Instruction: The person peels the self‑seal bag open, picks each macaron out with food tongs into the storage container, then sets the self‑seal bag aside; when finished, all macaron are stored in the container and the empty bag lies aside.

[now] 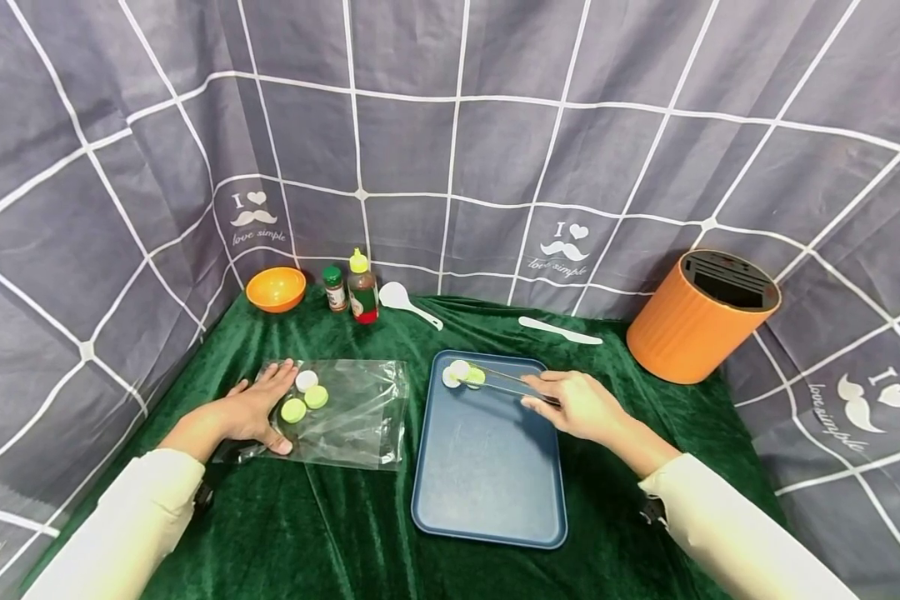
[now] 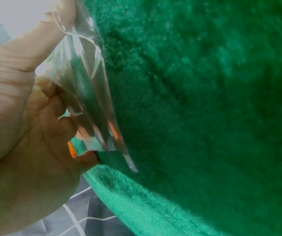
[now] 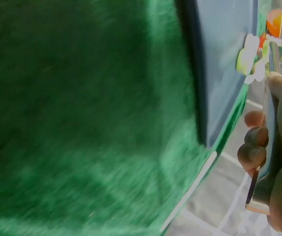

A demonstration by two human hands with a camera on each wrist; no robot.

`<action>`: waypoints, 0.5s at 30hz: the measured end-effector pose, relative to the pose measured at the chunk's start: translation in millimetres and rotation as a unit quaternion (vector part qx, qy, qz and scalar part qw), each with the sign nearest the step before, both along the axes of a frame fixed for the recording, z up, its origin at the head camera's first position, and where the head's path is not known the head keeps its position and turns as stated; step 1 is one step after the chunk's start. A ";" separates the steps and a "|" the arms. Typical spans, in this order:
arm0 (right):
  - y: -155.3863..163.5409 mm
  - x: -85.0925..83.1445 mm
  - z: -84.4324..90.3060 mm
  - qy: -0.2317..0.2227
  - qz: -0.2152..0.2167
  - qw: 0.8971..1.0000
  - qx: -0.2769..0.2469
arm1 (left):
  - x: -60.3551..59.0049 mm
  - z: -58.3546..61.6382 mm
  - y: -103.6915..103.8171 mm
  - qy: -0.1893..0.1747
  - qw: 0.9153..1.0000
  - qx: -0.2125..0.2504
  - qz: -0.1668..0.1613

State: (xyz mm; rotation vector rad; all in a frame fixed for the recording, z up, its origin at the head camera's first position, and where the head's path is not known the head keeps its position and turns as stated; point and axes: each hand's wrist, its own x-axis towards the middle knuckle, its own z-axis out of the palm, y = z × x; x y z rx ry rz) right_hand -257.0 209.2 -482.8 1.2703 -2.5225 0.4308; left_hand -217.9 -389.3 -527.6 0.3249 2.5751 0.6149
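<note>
My left hand [image 1: 247, 412] rests with spread fingers on the left end of a clear plastic bag [image 1: 356, 425]. Beside its fingertips, at the bag, are a white round piece [image 1: 307, 381] and two light-green ones [image 1: 317, 397]. Metal tongs [image 1: 501, 379] are gripped in my right hand [image 1: 581, 404], over the upper right of a blue tray [image 1: 487, 475]. The tongs' tips are right at a small cluster of white round pieces [image 1: 450, 377] and light green [image 1: 477, 377] at the tray's far end. In the left wrist view the bag's edge [image 2: 99, 98] lies along the thumb.
Along the back stand an orange bowl [image 1: 276, 290], a green-capped spice jar [image 1: 333, 289] and a yellow-topped sauce bottle [image 1: 362, 292]. A white rice paddle [image 1: 405, 302] and a white knife [image 1: 559, 330] lie there too. An orange knife block [image 1: 697, 317] stands far right.
</note>
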 end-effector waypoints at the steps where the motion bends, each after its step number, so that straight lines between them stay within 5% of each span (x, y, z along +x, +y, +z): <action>1: 4.6 0.6 -0.6 0.002 -0.002 1.000 -0.002 | -0.4 -0.8 -0.4 0.000 1.000 -0.001 0.001; 15: 49.6 8.6 -9.8 -0.019 -0.044 0.999 -0.011 | -4.2 -10.8 -5.3 0.004 1.000 0.000 -0.001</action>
